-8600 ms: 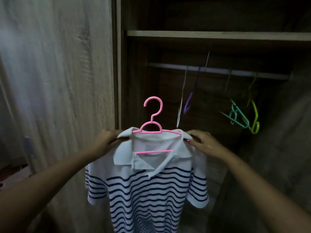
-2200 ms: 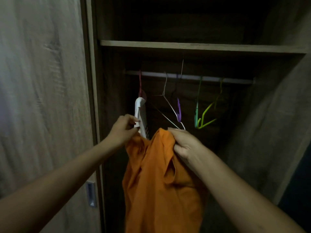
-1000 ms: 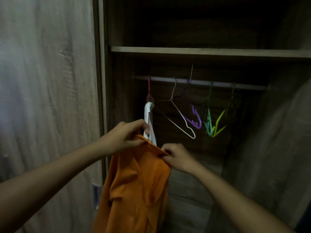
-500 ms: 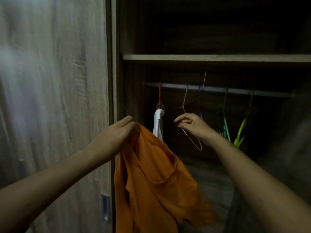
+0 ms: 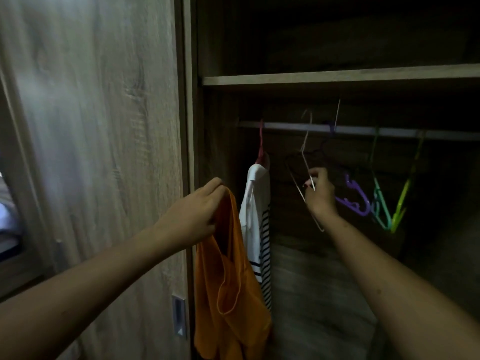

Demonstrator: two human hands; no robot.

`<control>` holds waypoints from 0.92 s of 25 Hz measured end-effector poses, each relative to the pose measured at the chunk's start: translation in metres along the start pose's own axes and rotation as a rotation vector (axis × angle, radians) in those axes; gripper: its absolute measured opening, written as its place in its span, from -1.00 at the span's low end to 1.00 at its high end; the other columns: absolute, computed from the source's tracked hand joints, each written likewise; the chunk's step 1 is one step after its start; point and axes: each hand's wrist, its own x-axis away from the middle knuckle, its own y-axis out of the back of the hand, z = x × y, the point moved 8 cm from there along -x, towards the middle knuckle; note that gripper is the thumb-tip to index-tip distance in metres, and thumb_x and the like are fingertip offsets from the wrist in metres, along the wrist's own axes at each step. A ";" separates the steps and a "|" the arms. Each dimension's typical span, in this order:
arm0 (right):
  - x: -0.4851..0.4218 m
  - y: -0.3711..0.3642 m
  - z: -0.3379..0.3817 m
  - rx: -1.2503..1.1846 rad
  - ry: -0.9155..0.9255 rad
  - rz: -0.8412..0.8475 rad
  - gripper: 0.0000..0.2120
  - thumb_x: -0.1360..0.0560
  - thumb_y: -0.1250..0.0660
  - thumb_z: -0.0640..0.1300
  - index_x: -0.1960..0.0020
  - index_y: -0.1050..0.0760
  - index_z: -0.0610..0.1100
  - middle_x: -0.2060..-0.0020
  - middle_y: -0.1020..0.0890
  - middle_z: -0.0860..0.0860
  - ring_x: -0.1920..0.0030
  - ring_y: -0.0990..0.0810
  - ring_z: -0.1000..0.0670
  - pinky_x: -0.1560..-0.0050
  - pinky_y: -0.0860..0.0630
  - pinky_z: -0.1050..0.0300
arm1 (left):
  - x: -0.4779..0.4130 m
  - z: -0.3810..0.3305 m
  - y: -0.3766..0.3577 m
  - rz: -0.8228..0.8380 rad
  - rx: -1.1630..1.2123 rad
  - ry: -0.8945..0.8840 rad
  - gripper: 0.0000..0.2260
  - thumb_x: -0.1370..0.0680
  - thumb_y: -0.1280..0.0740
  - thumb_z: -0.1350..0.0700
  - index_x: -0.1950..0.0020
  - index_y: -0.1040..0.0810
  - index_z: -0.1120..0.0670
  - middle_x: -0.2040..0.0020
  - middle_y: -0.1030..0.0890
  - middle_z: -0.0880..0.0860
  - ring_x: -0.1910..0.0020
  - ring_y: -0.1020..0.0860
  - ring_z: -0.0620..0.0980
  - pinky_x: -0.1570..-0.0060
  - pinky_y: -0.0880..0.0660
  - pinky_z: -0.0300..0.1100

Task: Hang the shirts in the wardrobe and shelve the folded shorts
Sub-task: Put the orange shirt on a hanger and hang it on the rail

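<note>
Orange shirt (image 5: 228,281) hangs limp from left hand (image 5: 197,216), which grips its top edge just beside the wardrobe door (image 5: 104,126). Right hand (image 5: 320,193) pinches white wire hanger (image 5: 306,152), hook up at rail (image 5: 285,126). Striped shirt (image 5: 255,203) on pink hanger (image 5: 261,144) hangs between the 2 hands. Purple hanger (image 5: 355,201), teal hanger (image 5: 380,203), lime hanger (image 5: 405,196) on rail further right

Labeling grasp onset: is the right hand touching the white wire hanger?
Touching. Head view: the right hand pinches the white wire hanger between thumb and fingertips.
</note>
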 end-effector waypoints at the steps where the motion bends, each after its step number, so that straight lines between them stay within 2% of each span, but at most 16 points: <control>1: 0.008 0.004 0.001 -0.090 0.059 -0.046 -0.55 -0.42 -0.16 -0.49 -0.23 -0.36 -0.15 0.01 -0.56 -0.13 0.07 -0.55 -0.09 0.21 -0.39 0.17 | -0.001 0.002 -0.003 0.004 0.029 0.004 -0.49 -0.50 -0.31 0.22 -0.40 -0.23 0.05 -0.35 -0.21 -0.04 0.02 -0.37 -0.16 0.39 -0.37 -0.36; 4: 0.050 0.007 -0.025 -0.351 0.142 -0.130 -0.55 -0.40 -0.28 -0.39 -0.24 -0.30 -0.15 0.22 -0.54 0.07 0.29 -0.52 0.10 0.27 -0.42 0.29 | -0.002 0.006 -0.008 -0.004 0.112 0.020 -0.52 -0.48 -0.32 0.26 -0.36 -0.29 0.06 -0.32 -0.24 -0.04 -0.01 -0.43 -0.11 0.32 -0.47 -0.30; 6: 0.076 -0.001 -0.049 -0.383 0.094 -0.089 -0.51 -0.40 -0.34 -0.33 -0.26 -0.27 -0.13 0.28 -0.54 0.05 0.34 -0.50 0.10 0.25 -0.44 0.26 | -0.004 0.006 -0.012 0.004 0.154 0.010 -0.54 -0.47 -0.32 0.28 -0.34 -0.32 0.07 -0.29 -0.27 -0.04 0.00 -0.45 -0.10 0.27 -0.53 -0.25; 7: 0.082 -0.004 -0.059 -0.378 0.040 -0.061 -0.50 -0.41 -0.36 -0.35 -0.27 -0.27 -0.14 0.31 -0.53 0.02 0.35 -0.49 0.08 0.24 -0.45 0.23 | -0.007 0.005 -0.016 0.020 0.176 0.003 -0.54 -0.46 -0.33 0.29 -0.33 -0.33 0.07 -0.27 -0.28 -0.04 0.05 -0.45 -0.11 0.31 -0.51 -0.25; 9: 0.085 0.001 -0.066 -0.345 -0.035 -0.063 -0.60 -0.43 -0.37 -0.36 -0.22 -0.37 -0.16 0.38 -0.50 -0.03 0.40 -0.46 0.13 0.23 -0.42 0.17 | -0.012 0.005 -0.024 0.055 0.204 -0.002 -0.53 -0.45 -0.35 0.28 -0.31 -0.34 0.05 -0.25 -0.30 -0.05 0.14 -0.43 -0.13 0.41 -0.44 -0.31; 10: 0.088 0.009 -0.063 -0.330 -0.027 -0.085 -0.68 -0.44 -0.37 -0.34 -0.16 -0.44 -0.17 0.39 -0.49 -0.04 0.42 -0.45 0.17 0.25 -0.41 0.22 | -0.015 0.004 -0.028 0.072 0.216 -0.001 -0.53 -0.44 -0.35 0.28 -0.30 -0.34 0.05 -0.24 -0.31 -0.05 0.16 -0.43 -0.14 0.43 -0.42 -0.33; 12: 0.100 0.029 -0.047 -0.309 0.067 -0.097 -0.81 -0.50 -0.31 -0.30 -0.08 -0.51 -0.14 0.30 -0.53 -0.01 0.38 -0.47 0.27 0.26 -0.39 0.39 | -0.022 0.001 -0.037 0.102 0.268 0.013 -0.54 -0.43 -0.35 0.30 -0.29 -0.37 0.09 -0.23 -0.34 -0.01 0.15 -0.44 -0.14 0.42 -0.44 -0.34; 14: 0.116 0.040 -0.028 -0.363 0.112 -0.025 -0.79 -0.56 -0.22 -0.26 -0.03 -0.52 0.02 0.27 -0.53 0.13 0.34 -0.46 0.25 0.26 -0.38 0.35 | -0.027 -0.003 -0.044 0.145 0.362 0.061 -0.53 -0.43 -0.33 0.33 -0.33 -0.37 0.12 -0.24 -0.35 0.03 0.04 -0.48 -0.09 0.30 -0.54 -0.27; 15: 0.123 0.045 -0.015 -0.436 0.091 0.017 -0.77 -0.58 -0.19 -0.23 0.00 -0.53 0.06 0.31 -0.50 0.15 0.35 -0.43 0.21 0.30 -0.37 0.33 | -0.029 -0.004 -0.048 0.171 0.411 0.094 -0.50 -0.44 -0.32 0.34 -0.36 -0.36 0.11 -0.25 -0.34 0.03 -0.04 -0.48 -0.04 0.21 -0.58 -0.21; 17: 0.131 0.056 0.022 -0.668 0.058 0.080 -0.80 -0.59 -0.16 -0.16 0.01 -0.54 0.03 0.37 -0.41 0.10 0.37 -0.36 0.19 0.38 -0.33 0.33 | -0.032 -0.009 -0.056 0.240 0.486 0.137 -0.46 -0.45 -0.28 0.35 -0.41 -0.32 0.07 -0.30 -0.31 0.01 -0.14 -0.44 -0.01 0.12 -0.58 -0.19; 20: 0.134 0.075 0.081 -0.938 0.125 0.147 -0.74 -0.62 -0.07 -0.09 0.02 -0.54 -0.05 0.37 -0.40 0.06 0.36 -0.37 0.17 0.37 -0.33 0.36 | -0.031 -0.027 -0.068 0.399 0.640 0.169 -0.43 -0.46 -0.25 0.37 -0.43 -0.28 0.02 -0.29 -0.25 -0.03 -0.10 -0.47 0.04 0.18 -0.56 -0.23; 23: 0.140 0.070 0.105 -0.853 0.244 0.185 -0.73 -0.60 -0.06 -0.03 0.02 -0.54 0.01 0.32 -0.45 0.12 0.28 -0.44 0.18 0.25 -0.42 0.32 | -0.029 -0.042 -0.073 0.466 0.747 0.172 -0.44 -0.46 -0.24 0.38 -0.41 -0.30 0.01 -0.26 -0.34 0.03 -0.01 -0.53 0.06 0.23 -0.53 -0.23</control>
